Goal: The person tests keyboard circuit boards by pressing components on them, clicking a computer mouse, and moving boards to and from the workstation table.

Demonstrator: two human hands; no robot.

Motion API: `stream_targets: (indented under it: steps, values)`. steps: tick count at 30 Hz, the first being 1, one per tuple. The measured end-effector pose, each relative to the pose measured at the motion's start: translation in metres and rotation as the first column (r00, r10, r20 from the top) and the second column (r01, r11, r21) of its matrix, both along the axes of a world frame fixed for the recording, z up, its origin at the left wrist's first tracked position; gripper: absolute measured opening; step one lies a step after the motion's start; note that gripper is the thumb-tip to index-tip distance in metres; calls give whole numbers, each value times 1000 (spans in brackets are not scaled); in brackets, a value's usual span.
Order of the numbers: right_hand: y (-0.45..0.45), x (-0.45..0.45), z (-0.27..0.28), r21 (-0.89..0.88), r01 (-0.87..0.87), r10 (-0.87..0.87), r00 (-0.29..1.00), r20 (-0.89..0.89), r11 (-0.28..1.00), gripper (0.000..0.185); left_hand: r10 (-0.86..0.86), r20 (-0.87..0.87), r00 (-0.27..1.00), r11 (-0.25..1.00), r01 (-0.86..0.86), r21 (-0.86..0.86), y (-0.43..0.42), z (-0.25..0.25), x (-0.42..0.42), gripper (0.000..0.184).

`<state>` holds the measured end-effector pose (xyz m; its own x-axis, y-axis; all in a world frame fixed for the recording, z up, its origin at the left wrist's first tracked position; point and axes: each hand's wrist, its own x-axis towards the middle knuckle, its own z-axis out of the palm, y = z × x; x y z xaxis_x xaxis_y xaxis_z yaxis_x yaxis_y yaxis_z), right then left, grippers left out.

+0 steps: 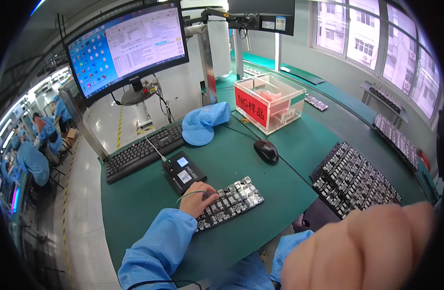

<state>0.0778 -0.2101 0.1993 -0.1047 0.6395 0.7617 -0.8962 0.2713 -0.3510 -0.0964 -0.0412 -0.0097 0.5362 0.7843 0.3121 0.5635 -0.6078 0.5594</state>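
Observation:
My left hand (pixel 197 200) rests at the left end of a panel of small circuit boards (pixel 234 199), its fingers drawn together. A thin grey-green cable (pixel 192 193) loops over it from near a black box (pixel 184 172) with a lit screen and a white label. The cable's end seems to be in those fingers, but its tip is hidden. My right hand (pixel 357 249) looms large and blurred at the lower right, close to the camera, with fingers folded. Anything inside it is out of sight. Beyond it sits a stack of board panels (pixel 355 181).
A black mouse (pixel 266 151), a keyboard (pixel 144 151) and a blue cap (pixel 202 124) lie on the green table (pixel 135 212). Behind them stand a clear box with a red label (pixel 251 107) and a monitor (pixel 127 48). Several people in blue work at the far left.

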Motion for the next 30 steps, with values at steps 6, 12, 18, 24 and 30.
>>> stream_targets:
  steps: [6, 12, 18, 24, 30]
  values:
    - [-7, 8, -7, -32, 31, -31, 999, 21, 999, 31, 5, -1, 1000, 1000, -5, 7, 1, -2, 0, 22]
    - [-5, 10, -6, -35, 4, -2, 999, 49, 999, 31, 5, 2, 1000, 1000, -5, 2, 2, -4, 0, 20]
    - [-6, 12, -7, -18, -4, 5, 998, 58, 1000, 32, 13, 3, 1000, 1000, -13, -9, 0, -2, 1, 22]
    - [-5, 15, 2, 53, 10, -14, 997, 76, 999, 33, -11, 7, 1000, 1000, 11, -13, 0, -1, 1, 19]
    - [-7, 21, -12, 15, 32, -33, 999, 43, 999, 34, 30, 26, 999, 999, -29, -32, -1, -3, 2, 21]
